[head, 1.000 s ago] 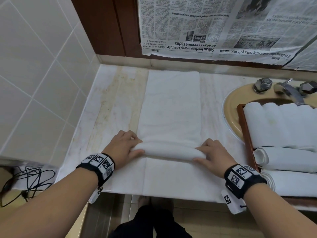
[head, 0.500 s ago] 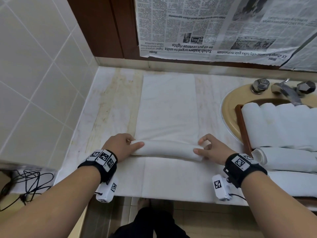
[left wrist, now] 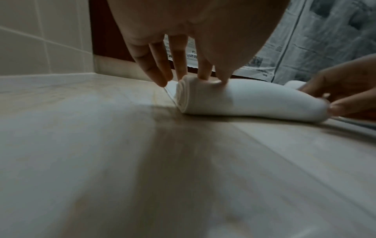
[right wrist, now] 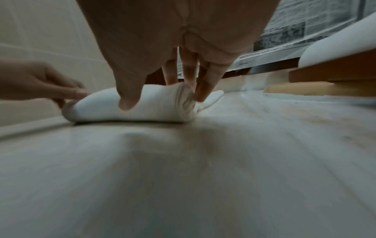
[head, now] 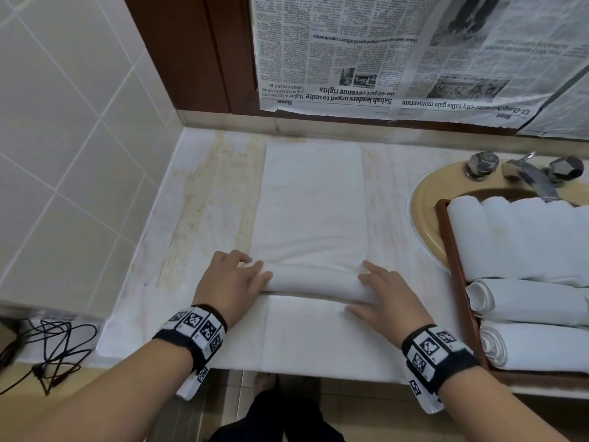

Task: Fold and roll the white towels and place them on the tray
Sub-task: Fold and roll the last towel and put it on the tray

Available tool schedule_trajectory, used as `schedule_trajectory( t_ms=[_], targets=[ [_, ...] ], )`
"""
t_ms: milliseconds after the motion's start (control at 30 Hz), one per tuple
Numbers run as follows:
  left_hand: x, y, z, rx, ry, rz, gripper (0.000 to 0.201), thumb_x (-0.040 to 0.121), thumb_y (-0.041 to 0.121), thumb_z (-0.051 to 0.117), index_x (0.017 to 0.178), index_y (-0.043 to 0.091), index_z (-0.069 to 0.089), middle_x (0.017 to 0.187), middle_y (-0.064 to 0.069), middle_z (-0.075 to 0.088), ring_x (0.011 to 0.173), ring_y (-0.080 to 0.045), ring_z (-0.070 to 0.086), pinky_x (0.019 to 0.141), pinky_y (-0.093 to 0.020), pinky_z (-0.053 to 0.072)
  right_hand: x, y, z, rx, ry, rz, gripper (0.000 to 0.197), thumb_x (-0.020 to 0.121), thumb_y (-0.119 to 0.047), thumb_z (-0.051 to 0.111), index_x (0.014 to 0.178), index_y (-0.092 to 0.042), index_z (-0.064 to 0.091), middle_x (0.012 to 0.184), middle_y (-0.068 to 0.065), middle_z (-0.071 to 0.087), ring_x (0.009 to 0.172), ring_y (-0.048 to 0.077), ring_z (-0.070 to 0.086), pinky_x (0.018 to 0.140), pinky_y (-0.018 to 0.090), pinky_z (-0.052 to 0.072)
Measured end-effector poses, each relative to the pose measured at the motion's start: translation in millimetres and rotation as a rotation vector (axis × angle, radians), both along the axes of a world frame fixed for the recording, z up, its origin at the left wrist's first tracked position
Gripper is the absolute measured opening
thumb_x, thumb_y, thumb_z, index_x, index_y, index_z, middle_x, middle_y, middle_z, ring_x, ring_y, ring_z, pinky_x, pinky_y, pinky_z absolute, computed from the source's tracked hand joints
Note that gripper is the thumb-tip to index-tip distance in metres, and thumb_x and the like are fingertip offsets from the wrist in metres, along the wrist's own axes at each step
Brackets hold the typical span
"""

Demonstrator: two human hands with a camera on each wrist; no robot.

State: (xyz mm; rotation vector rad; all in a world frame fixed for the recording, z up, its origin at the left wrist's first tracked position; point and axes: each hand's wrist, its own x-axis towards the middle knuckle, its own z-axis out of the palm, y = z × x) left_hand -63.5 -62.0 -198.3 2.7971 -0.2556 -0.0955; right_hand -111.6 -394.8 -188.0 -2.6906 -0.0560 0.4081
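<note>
Since a moment ago my left hand (head: 232, 279) and right hand (head: 387, 295), fingers extended and pressing its ends, have rolled the towel (head: 314, 280) farther up the bench (head: 204, 199), leaving over half flat.

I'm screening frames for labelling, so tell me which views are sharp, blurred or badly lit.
Head view: evenly lit and sharp, wide-angle bending of the counter edges. Left wrist view: dim, foreground counter smeared, towel roll fairly clear under the left hand. Right wrist view: similarly dim, soft foreground, right hand's shadow on the counter.
</note>
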Motion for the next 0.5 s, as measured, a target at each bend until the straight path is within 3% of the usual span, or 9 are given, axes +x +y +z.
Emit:
schedule_trajectory(
  t_ms=[100,167,200,300,400,500],
  targets=[
    [-2.2,1.9,-0.9,0.093,-0.065,-0.116,0.056,0.082,0.072,0.063,0.112,0.027,0.075,0.115,-0.001,0.066,0.109,-0.030,0.053,0.080,-0.042,0.056,4.0,-4.3,-3.9,-0.072,-0.094,0.089,0.063,0.088,-0.039,0.076,0.143,-0.018,0.054,0.153,-0.010,0.048,0.142,0.021,0.038,0.111,0.045,0.042],
    [0.6,5.0,-2.8,0.107,-0.058,-0.159,0.061,0.068,0.065,0.081,0.113,0.024,0.075,0.116,-0.004,0.067,0.109,-0.030,0.052,0.076,-0.044,0.055,11.6,-7.4,-0.3,-0.051,-0.041,0.075,0.076,0.090,-0.040,0.073,0.156,-0.023,0.038,0.142,-0.018,0.055,0.149,0.017,0.027,0.116,0.040,0.032],
    [2.3,6.5,-3.7,0.110,-0.053,-0.173,0.064,0.063,0.060,0.087,0.114,0.023,0.075,0.116,-0.005,0.067,0.109,-0.031,0.052,0.075,-0.044,0.055,15.7,-9.0,1.4,-0.035,-0.011,0.072,0.075,0.089,-0.042,0.072,0.155,-0.027,0.038,0.141,-0.020,0.054,0.151,0.015,0.023,0.117,0.038,0.028],
    [8.2,9.9,-6.5,0.099,-0.063,-0.197,0.066,0.059,0.052,0.094,0.115,0.022,0.074,0.116,-0.008,0.067,0.108,-0.033,0.054,0.073,-0.045,0.055,26.5,-16.4,5.0,0.020,0.072,0.049,0.052,0.080,-0.048,0.076,0.126,-0.041,0.052,0.153,-0.018,0.041,0.151,0.013,0.019,0.118,0.037,0.025],
    [12.2,12.6,-10.1,0.056,-0.074,-0.204,0.058,0.068,0.057,0.085,0.116,0.024,0.075,0.116,-0.007,0.066,0.109,-0.031,0.052,0.075,-0.045,0.054,34.2,-23.2,1.7,0.048,0.151,0.007,0.055,0.066,-0.060,0.077,0.113,-0.051,0.051,0.153,-0.012,0.039,0.148,0.017,0.022,0.114,0.040,0.033],
    [13.6,16.2,-12.3,-0.004,-0.032,-0.162,0.058,0.078,0.071,0.062,0.121,0.033,0.073,0.117,0.002,0.061,0.112,-0.022,0.046,0.084,-0.041,0.050,37.3,-25.7,1.0,0.083,0.145,-0.036,0.060,0.064,-0.057,0.082,0.117,-0.051,0.054,0.145,-0.016,0.040,0.145,0.015,0.023,0.114,0.039,0.034]
  ],
)
